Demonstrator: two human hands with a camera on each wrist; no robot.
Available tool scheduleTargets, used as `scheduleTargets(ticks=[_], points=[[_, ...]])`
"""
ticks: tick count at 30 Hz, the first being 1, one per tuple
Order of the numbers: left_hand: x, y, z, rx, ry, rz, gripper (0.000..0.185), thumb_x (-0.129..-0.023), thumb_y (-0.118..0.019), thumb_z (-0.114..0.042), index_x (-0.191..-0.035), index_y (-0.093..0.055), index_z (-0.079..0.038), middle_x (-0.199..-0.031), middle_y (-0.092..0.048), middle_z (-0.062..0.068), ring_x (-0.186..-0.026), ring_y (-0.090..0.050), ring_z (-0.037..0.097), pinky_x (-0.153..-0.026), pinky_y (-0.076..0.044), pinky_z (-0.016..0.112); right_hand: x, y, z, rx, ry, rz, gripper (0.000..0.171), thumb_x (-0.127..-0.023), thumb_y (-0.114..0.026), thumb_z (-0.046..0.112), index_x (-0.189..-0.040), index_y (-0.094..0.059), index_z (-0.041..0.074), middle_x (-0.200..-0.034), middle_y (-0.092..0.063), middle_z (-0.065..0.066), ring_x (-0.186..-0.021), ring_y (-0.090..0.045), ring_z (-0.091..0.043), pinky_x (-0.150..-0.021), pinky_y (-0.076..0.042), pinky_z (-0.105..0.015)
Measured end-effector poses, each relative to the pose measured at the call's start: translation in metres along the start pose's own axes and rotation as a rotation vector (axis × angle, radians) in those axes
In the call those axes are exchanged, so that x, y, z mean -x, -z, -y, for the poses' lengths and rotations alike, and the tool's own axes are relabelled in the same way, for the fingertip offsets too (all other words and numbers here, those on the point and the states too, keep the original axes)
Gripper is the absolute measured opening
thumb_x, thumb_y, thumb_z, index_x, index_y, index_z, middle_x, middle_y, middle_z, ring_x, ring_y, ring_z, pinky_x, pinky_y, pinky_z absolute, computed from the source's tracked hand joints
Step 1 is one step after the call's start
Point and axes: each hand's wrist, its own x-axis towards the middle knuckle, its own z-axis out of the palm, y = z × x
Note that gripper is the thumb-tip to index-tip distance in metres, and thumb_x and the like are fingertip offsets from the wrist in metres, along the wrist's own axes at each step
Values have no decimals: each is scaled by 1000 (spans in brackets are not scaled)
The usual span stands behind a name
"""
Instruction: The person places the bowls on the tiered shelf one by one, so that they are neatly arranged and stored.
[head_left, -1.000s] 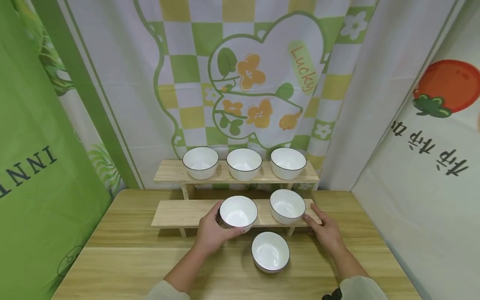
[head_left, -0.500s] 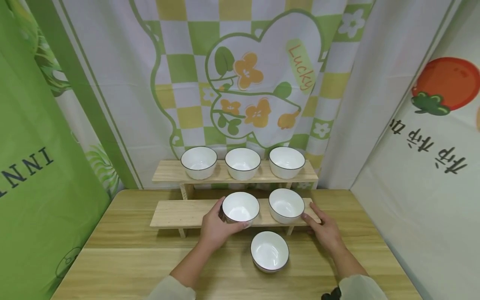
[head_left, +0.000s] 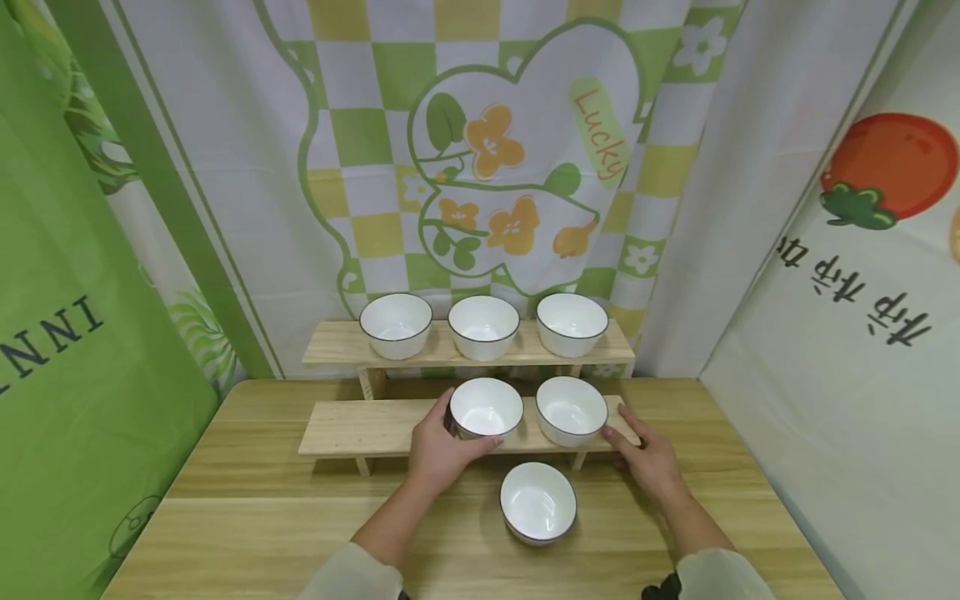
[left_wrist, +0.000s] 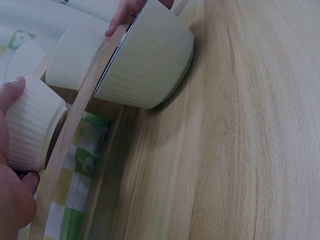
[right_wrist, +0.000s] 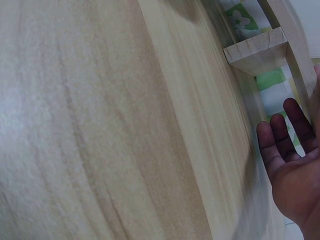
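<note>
Two hands at lower wooden shelf (head_left: 352, 427) on desk (head_left: 247, 517). Left hand (head_left: 438, 450) grasping white bowl (head_left: 485, 408) at shelf middle, fingers curled round its side. Right hand (head_left: 647, 454) relaxed, fingers straight, touching shelf's right end beside second bowl (head_left: 572, 410). Third bowl (head_left: 537, 502) on desk, between hands. Three bowls (head_left: 483, 327) on upper shelf (head_left: 330, 343).

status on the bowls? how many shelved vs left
Four look shelved: three bowls on the upper shelf, one at the lower shelf right end. In hand: the left hand grips a fifth bowl over the lower shelf; the right hand rests open beside it. Left: one bowl on the table.
</note>
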Motion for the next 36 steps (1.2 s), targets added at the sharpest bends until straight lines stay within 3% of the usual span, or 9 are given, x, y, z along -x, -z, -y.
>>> scheduleTargets(ticks=[25,36], points=[[-3,-7,-1,51,-36,3,111,-53,-94,-47,-144,-42,-12,-140,-50,5,-129,-47,15,-102,-40,25,0,-1,1,27,7,-8,82,-80,-65,65,-150,-35,33,-151,-35,-18,-86,-69,-24,-79,-55,-31],[-4,-10,2,26,-48,20,111,-56,-92,-46,-147,-37,-13,-143,-47,5,-131,-45,17,-104,-39,28,-1,-1,-1,6,8,-9,82,-81,-65,64,-150,-35,32,-150,-36,-17,-86,-69,-25,-77,-55,-31]])
